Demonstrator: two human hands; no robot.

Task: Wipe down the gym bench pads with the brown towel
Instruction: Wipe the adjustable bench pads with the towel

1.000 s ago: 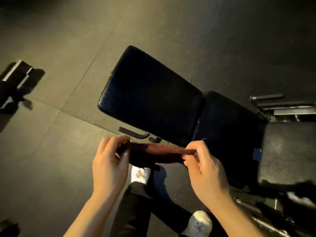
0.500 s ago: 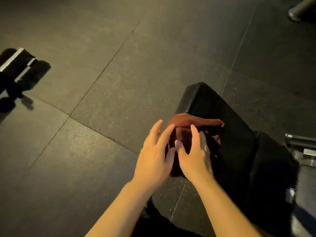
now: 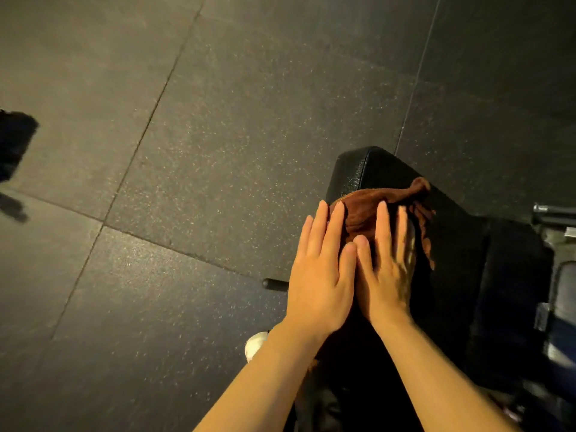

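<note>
Here, both hands' straight fingers [image 3: 383, 226] flat on brown towel [image 3: 367, 207] atop bench pad [image 3: 452, 232]; no legible writing.

A gym: speckled black rubber floor tiles [image 3: 249, 120], a padded black bench [image 3: 389, 176] and metal bars [image 3: 551, 210].

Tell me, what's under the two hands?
The brown towel lies under the left hand and right hand, spread on the black bench pad. The towel's middle is covered by both flat hands.
</note>
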